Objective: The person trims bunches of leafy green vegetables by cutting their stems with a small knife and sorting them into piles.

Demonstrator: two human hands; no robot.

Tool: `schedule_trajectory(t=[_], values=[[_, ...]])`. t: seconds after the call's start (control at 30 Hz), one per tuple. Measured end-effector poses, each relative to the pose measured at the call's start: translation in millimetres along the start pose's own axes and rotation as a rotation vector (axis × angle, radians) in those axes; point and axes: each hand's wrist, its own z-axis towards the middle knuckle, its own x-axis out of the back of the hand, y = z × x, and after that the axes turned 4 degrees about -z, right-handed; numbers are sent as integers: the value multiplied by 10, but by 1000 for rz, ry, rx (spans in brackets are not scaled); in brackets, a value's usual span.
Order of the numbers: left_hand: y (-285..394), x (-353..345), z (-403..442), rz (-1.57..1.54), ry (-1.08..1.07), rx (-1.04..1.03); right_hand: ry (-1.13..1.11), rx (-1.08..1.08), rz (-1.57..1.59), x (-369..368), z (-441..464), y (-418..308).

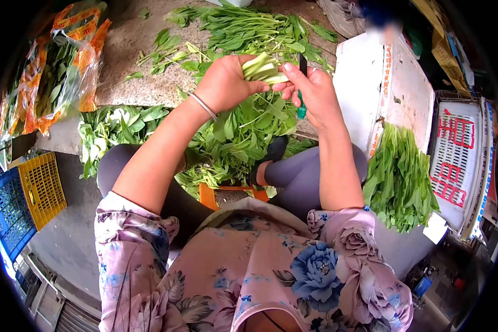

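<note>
My left hand (pixel 224 82) is wrapped round a bunch of leafy greens (pixel 260 67), its pale stem ends pointing up and to the right. Most of its leaves hang below the hand and merge with the greens beneath. In my right hand (pixel 314 91) is a small knife (pixel 302 65), its dark blade upright and a bit of green handle showing below the fingers. The right thumb and fingertips touch the stem ends. Under both hands lies a heap of loose greens (pixel 243 133), between my knees.
More greens (pixel 254 27) lie on the concrete slab (pixel 122 61) ahead. Orange-printed plastic bags (pixel 55 72) of greens stand at left, above a yellow crate (pixel 41 185) and a blue crate (pixel 11 210). At right are a white foam box (pixel 365 83), a stacked bunch of greens (pixel 401 177) and a white crate (pixel 456 160).
</note>
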Motion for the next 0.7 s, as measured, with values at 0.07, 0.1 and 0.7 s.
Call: schedule_trajectory(t=[0.07,0.1,0.7], values=[[-10,27,0,-366,-91,74,-8,14,39,-22,28,-18],[125,109,-15,-450,-140,181,-57,5,147,-25,56,-32],[81,281,-50,-822,-294,261,-349,191,227,-87,30,-50]])
